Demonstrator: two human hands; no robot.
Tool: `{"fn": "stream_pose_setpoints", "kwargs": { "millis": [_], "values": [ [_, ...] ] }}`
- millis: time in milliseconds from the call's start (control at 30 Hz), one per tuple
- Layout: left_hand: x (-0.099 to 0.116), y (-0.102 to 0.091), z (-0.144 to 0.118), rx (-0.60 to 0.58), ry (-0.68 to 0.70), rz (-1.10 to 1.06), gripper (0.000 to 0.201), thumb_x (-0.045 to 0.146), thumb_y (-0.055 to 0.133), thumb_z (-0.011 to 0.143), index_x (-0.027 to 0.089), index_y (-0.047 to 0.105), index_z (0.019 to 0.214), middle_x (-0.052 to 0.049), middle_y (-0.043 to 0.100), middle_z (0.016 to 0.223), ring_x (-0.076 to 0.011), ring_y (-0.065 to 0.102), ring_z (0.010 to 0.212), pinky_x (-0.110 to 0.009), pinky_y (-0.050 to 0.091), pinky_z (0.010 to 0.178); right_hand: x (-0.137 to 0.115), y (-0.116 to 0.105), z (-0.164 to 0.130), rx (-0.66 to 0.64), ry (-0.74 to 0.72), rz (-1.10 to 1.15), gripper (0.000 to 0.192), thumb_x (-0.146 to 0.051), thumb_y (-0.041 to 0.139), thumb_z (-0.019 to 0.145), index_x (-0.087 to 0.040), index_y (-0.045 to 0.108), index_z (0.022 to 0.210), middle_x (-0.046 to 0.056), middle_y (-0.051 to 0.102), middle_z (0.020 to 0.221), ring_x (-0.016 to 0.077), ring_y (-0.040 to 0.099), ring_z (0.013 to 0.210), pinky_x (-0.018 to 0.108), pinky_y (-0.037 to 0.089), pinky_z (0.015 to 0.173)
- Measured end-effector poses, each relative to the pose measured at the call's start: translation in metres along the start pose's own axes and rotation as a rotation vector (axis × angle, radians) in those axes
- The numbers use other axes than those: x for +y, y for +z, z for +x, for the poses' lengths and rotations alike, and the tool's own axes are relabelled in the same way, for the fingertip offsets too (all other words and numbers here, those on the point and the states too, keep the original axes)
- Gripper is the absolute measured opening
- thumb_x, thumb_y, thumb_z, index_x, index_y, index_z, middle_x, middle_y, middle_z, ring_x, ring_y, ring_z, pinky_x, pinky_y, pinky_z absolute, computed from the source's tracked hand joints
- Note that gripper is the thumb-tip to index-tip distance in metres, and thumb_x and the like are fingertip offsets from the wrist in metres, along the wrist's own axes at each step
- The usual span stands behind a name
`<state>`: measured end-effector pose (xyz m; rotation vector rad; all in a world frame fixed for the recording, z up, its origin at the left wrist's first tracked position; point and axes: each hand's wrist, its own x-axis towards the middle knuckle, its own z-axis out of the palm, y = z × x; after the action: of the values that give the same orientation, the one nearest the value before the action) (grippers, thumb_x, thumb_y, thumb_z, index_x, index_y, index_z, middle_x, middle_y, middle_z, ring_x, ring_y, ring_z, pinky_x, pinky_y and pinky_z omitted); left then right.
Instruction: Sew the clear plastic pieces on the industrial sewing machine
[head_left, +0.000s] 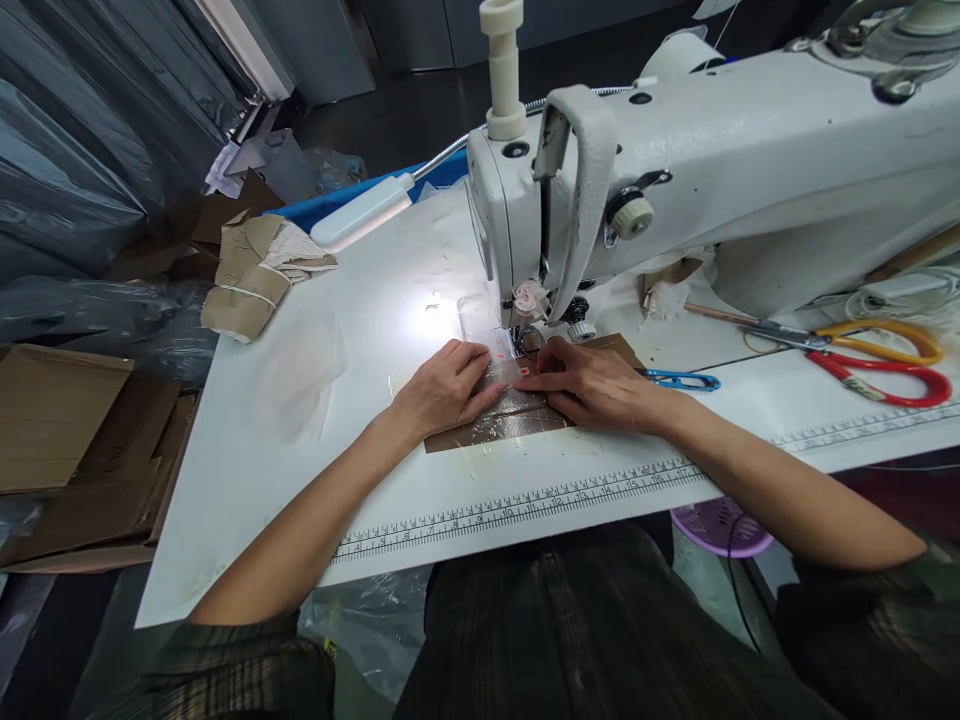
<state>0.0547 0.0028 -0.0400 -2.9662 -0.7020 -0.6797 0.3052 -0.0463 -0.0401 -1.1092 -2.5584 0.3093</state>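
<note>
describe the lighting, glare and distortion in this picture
Head view: harsh glare whitens the white tabletop beside the white metal sewing machine; head view: wide-angle distortion stretches the edges, where the dark plaid fabric sleeves look soft.

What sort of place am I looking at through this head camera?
Probably a small sewing workshop: a white industrial-style sewing machine stands on a worktable with a printed ruler along its front edge, and large red-and-yellow-handled scissors lie to the right.
</note>
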Motion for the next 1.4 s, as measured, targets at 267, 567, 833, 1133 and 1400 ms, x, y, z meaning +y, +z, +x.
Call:
{"fn": "stream_pose_setpoints", "kwargs": {
  "millis": [267, 567, 833, 1133, 1400],
  "values": [
    [0.001, 0.002, -0.002, 0.040, -0.004, -0.003, 0.019, 0.027, 0.055, 0.091, 0.011, 0.058, 0.098, -0.014, 0.063, 0.100, -0.0216, 0.057, 0.089, -0.038, 0.055, 0.078, 0.001, 0.001, -0.001, -0.001, 0.002, 0.008, 0.039, -0.019, 0.050, 0.091, -0.030, 0.066, 0.125, 0.010, 0.057, 0.113, 0.0225, 0.057, 0.096, 0.036, 0.050, 0.075],
    [0.002, -0.004, 0.006, -0.122, -0.062, 0.113, 0.045, 0.048, 0.045, 0.095, 0.014, 0.053, 0.123, -0.013, 0.060, 0.103, -0.0234, 0.053, 0.084, -0.041, 0.044, 0.074, -0.001, -0.001, 0.000, 0.000, 0.008, 0.025, 0.037, -0.019, 0.051, 0.091, -0.030, 0.068, 0.121, 0.010, 0.057, 0.112, 0.0230, 0.058, 0.096, 0.037, 0.051, 0.076],
    [0.004, -0.010, 0.021, -0.172, -0.044, 0.218, 0.034, 0.042, 0.045, 0.094, 0.017, 0.062, 0.111, -0.012, 0.064, 0.118, -0.0253, 0.054, 0.085, -0.043, 0.035, 0.075, -0.003, -0.002, 0.000, -0.003, 0.040, 0.042, 0.038, -0.019, 0.053, 0.090, -0.030, 0.066, 0.124, 0.010, 0.057, 0.114, 0.0238, 0.057, 0.099, 0.036, 0.052, 0.077],
    [-0.001, -0.003, 0.030, -0.229, -0.036, 0.111, 0.040, 0.038, 0.048, 0.092, 0.013, 0.062, 0.119, -0.015, 0.064, 0.123, -0.0300, 0.056, 0.094, -0.047, 0.039, 0.079, 0.000, 0.004, -0.001, 0.036, 0.149, 0.091, 0.036, -0.019, 0.056, 0.088, -0.031, 0.069, 0.120, 0.007, 0.056, 0.111, 0.0192, 0.058, 0.090, 0.033, 0.051, 0.078],
    [-0.001, 0.008, 0.019, -0.131, -0.152, -0.026, 0.039, 0.036, 0.049, 0.092, 0.017, 0.058, 0.125, -0.012, 0.062, 0.131, -0.0288, 0.055, 0.106, -0.048, 0.037, 0.086, 0.002, 0.008, -0.003, 0.048, 0.151, 0.085, 0.036, -0.023, 0.052, 0.091, -0.030, 0.068, 0.122, 0.008, 0.055, 0.109, 0.0203, 0.058, 0.090, 0.035, 0.051, 0.078]
  ]
}}
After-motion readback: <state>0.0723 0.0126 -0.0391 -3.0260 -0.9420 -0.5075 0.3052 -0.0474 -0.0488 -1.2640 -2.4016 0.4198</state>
